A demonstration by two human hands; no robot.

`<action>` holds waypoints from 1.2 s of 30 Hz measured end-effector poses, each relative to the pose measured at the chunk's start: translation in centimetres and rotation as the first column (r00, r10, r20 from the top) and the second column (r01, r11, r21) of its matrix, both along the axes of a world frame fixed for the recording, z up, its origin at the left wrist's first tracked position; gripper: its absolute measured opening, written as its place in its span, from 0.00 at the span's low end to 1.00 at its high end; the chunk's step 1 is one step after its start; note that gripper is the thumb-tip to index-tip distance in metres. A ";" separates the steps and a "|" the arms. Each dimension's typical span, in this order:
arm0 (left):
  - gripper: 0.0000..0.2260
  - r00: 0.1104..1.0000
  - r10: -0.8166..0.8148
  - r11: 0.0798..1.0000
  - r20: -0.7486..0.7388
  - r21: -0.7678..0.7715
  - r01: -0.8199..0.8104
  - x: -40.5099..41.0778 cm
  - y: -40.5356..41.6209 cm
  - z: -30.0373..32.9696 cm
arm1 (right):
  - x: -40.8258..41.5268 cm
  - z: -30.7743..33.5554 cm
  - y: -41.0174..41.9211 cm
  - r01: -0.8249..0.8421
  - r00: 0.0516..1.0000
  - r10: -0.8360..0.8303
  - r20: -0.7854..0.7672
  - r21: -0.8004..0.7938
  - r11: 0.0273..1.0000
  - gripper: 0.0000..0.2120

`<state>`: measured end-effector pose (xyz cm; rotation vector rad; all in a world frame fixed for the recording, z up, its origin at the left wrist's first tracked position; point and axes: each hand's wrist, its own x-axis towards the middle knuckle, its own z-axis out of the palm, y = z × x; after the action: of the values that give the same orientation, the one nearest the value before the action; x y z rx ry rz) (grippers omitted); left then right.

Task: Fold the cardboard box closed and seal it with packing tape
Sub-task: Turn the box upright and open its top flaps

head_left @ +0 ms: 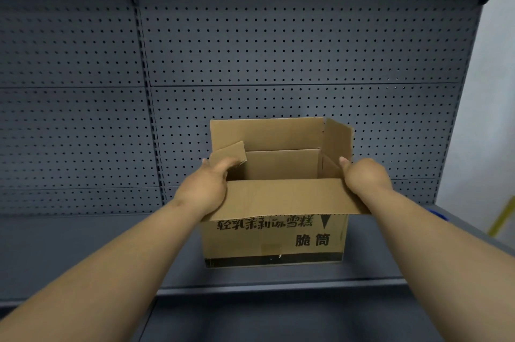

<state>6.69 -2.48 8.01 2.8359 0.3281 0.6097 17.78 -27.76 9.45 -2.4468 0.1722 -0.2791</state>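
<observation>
Dark grey shelf deck (83,244) near, perforated grey back panel (278,34) far. Slotted upright (147,107) left of centre. Pale wall (490,90), yellow strip (503,216) far right.

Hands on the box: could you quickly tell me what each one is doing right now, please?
Left hand: grips the box at its left top edge, by the left flap.
Right hand: grips the box's right top edge.

open cardboard box (274,241) mid-shelf (83,252), far flap (266,134) upright against pegboard wall (278,34), bare shelf either side and in front, box mouth unobstructed
</observation>
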 end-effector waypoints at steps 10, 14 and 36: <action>0.21 0.995 0.038 0.997 -0.095 0.075 -0.031 -0.3 0.0 0.1 | 0.3 -0.1 0.0 0.051 0.998 -0.051 -0.031 0.001 0.999 0.26; 0.26 0.997 0.080 0.990 -0.011 -0.114 -0.080 -0.3 0.1 0.0 | 0.6 -0.3 0.0 0.037 0.998 -0.037 -0.049 0.001 0.999 0.26; 0.25 0.976 -0.161 0.642 0.145 -0.736 0.215 -2.9 4.2 1.4 | -1.1 -0.1 -3.7 -0.290 0.933 0.360 -0.029 0.534 0.794 0.14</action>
<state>3.76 1.67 9.45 1.9967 0.1972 0.3897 16.68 -31.45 9.31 -1.9000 -0.1127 0.0797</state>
